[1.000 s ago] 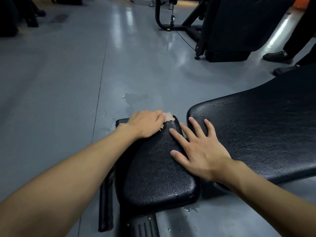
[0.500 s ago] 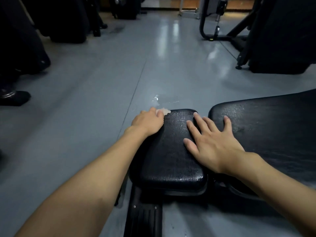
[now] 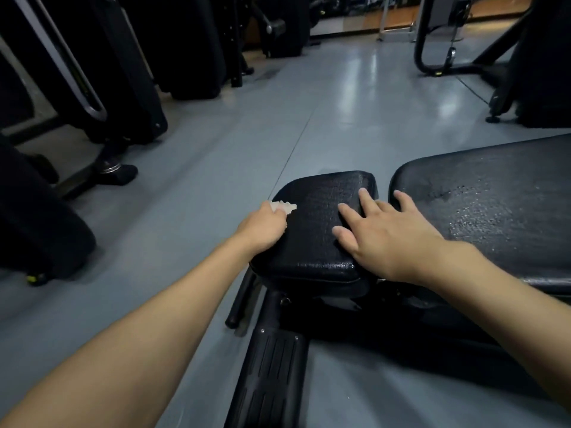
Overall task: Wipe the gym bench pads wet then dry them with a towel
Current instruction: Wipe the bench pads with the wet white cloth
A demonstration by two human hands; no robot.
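on the seat pad [image 3: 312, 230] — left hand [image 3: 262, 227] clutches a pale cloth [image 3: 282, 206], right hand [image 3: 380, 230] lies flat.

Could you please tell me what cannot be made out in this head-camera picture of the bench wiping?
Cloth: head view, mostly hidden under the left hand; only a pale crumpled edge shows, so its size and kind are unclear.
Long pad: head view, cut off by the right edge.
Small pad: head view, the part under the right hand is covered, so wetness there is unknown.
Machines at the back: too dark to identify.
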